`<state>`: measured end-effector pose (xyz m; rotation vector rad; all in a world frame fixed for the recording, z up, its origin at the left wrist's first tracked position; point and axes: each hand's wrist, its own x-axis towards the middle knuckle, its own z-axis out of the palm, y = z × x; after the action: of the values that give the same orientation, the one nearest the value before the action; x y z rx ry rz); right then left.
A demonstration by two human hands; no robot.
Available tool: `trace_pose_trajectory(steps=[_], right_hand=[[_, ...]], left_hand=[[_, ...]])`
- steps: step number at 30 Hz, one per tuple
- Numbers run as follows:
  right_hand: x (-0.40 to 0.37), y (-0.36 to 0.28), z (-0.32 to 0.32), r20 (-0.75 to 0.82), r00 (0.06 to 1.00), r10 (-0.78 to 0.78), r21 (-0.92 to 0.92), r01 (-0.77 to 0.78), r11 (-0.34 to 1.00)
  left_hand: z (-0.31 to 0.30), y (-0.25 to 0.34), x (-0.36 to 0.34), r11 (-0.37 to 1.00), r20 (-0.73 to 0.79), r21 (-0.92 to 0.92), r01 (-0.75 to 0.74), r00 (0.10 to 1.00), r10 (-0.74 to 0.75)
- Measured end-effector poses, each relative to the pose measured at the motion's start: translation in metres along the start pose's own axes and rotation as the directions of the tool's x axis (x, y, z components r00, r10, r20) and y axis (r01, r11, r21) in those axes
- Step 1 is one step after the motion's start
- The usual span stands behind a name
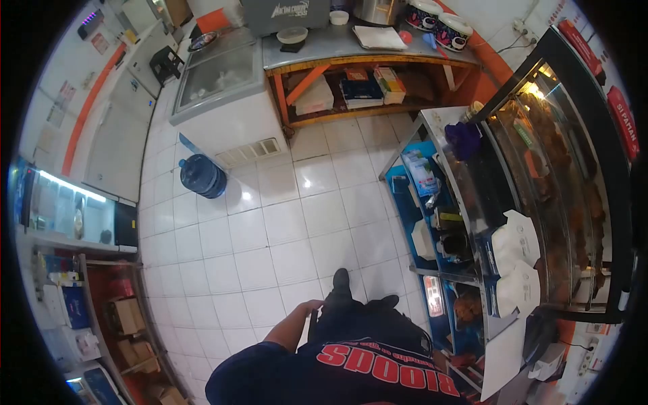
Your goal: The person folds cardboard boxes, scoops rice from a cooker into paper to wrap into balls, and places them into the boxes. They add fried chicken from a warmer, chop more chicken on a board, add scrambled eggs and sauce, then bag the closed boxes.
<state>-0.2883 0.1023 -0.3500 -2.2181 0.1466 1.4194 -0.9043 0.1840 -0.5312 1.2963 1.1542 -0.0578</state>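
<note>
My left hand [312,306] hangs beside my dark trousers [358,327], close to the thigh. It is small and partly turned away, so I cannot make out its fingers or anything in them. My right hand does not show. My dark shirt [331,378] with red and white lettering fills the bottom of the view, and my dark shoe [341,278] is on the white tiles. To my right, nearest my body, is a metal counter with white paper food boxes [516,260] on it.
A lit glass display case [550,169] with brown food stands at right, above blue shelves [405,199]. A blue water jug [202,177] is on the floor by a chest freezer [219,88]. An orange-framed metal table [324,54] stands ahead; a wooden shelf [94,297] is at left.
</note>
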Motion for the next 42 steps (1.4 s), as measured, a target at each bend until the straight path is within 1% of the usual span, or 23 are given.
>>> trace_pose_trajectory(steps=[2, 3, 4, 6, 8, 9, 11, 14, 17, 19, 21, 22, 24, 26, 28, 29, 32, 34, 38, 39, 40, 41, 42], right_hand=[[-0.005, 0.010, 0.009, 0.010, 1.000, -0.012, 0.016, 0.012, 1.000], [-0.007, 0.013, 0.011, 0.014, 1.000, -0.020, 0.025, 0.020, 0.999], [-0.010, 0.017, 0.012, 0.020, 0.999, -0.028, 0.033, 0.027, 0.999], [-0.013, 0.023, 0.012, 0.031, 0.999, -0.042, 0.051, 0.040, 0.998], [-0.009, 0.030, 0.008, 0.049, 0.997, -0.055, 0.059, 0.052, 0.997], [-0.008, 0.031, 0.001, 0.059, 0.996, -0.062, 0.056, 0.058, 0.997], [0.001, 0.034, -0.008, 0.075, 0.994, -0.077, 0.050, 0.074, 0.996], [0.027, 0.028, -0.032, 0.113, 0.989, -0.098, 0.020, 0.096, 0.995], [0.039, 0.011, -0.038, 0.125, 0.989, -0.084, -0.038, 0.090, 0.995], [0.038, -0.009, -0.031, 0.131, 0.988, -0.086, -0.087, 0.098, 0.991], [0.040, -0.029, -0.016, 0.144, 0.984, -0.102, -0.125, 0.121, 0.985], [0.034, -0.038, -0.003, 0.146, 0.983, -0.108, -0.144, 0.129, 0.981], [0.021, -0.058, 0.032, 0.173, 0.977, -0.128, -0.204, 0.163, 0.965], [0.007, -0.079, 0.077, 0.210, 0.966, -0.149, -0.272, 0.205, 0.940], [-0.010, -0.096, 0.134, 0.260, 0.952, -0.160, -0.348, 0.247, 0.904], [-0.019, -0.104, 0.163, 0.291, 0.943, -0.163, -0.391, 0.272, 0.879], [-0.043, -0.119, 0.250, 0.395, 0.903, -0.169, -0.519, 0.371, 0.770], [-0.053, -0.131, 0.306, 0.496, 0.847, -0.192, -0.595, 0.493, 0.634], [-0.041, -0.179, 0.437, 0.740, 0.603, -0.298, -0.561, 0.798, 0.220], [-0.032, -0.191, 0.489, 0.718, 0.604, -0.347, -0.504, 0.794, 0.339], [-0.005, -0.214, 0.534, 0.603, 0.790, -0.116, -0.512, 0.494, 0.703], [-0.069, -0.223, 0.573, 0.483, 0.835, -0.263, -0.473, 0.502, 0.724], [-0.069, -0.237, 0.615, 0.472, 0.835, -0.282, -0.456, 0.505, 0.733]], left_hand=[[-0.033, -0.014, 0.009, 0.927, -0.034, 0.284, 0.247, 0.968, -0.248], [-0.049, -0.014, 0.013, 0.796, -0.131, 0.173, 0.580, 0.815, -0.565], [-0.062, -0.012, 0.010, 0.744, -0.293, 0.048, 0.666, 0.722, -0.627], [-0.112, -0.024, 0.032, 0.757, -0.254, 0.101, 0.646, 0.752, -0.608], [-0.140, -0.028, 0.052, 0.881, -0.502, 0.049, 0.471, 0.774, -0.386], [-0.162, -0.025, 0.054, 0.906, -0.493, 0.233, 0.354, 0.846, -0.204], [-0.176, -0.008, 0.064, 0.949, -0.666, 0.205, 0.240, 0.745, -0.044], [-0.152, 0.068, 0.047, 0.986, -0.780, -0.026, 0.162, 0.614, -0.122], [-0.101, 0.073, 0.060, 0.971, -0.723, 0.068, 0.230, 0.682, -0.111], [-0.070, 0.109, 0.033, 0.943, -0.539, 0.192, 0.273, 0.832, -0.131], [-0.058, 0.136, 0.004, 0.937, -0.012, 0.305, 0.171, 0.984, -0.175], [-0.052, 0.104, 0.018, 0.898, 0.097, 0.437, -0.045, 0.995, 0.003], [-0.056, 0.065, 0.041, 0.957, 0.234, 0.101, 0.273, 0.928, -0.290], [-0.094, 0.037, 0.006, 0.940, -0.140, 0.179, 0.291, 0.953, -0.268], [-0.140, 0.003, -0.007, 0.870, -0.341, 0.169, 0.463, 0.856, -0.389], [-0.164, -0.018, -0.016, 0.863, -0.380, 0.315, 0.395, 0.886, -0.267], [-0.218, -0.068, -0.049, 0.892, -0.486, 0.184, 0.414, 0.827, -0.284], [-0.245, -0.092, -0.094, 0.968, -0.756, -0.129, 0.217, 0.610, -0.238], [-0.267, -0.124, -0.181, 0.911, -0.780, -0.357, 0.205, 0.471, -0.411], [-0.268, -0.129, -0.200, 0.865, -0.782, -0.490, 0.108, 0.383, -0.491], [-0.272, -0.133, -0.214, 0.800, -0.764, -0.600, -0.005, 0.300, -0.572], [-0.281, -0.139, -0.222, 0.797, -0.761, -0.603, 0.007, 0.293, -0.579], [-0.293, -0.143, -0.229, 0.752, -0.773, -0.633, -0.183, 0.186, -0.606]])
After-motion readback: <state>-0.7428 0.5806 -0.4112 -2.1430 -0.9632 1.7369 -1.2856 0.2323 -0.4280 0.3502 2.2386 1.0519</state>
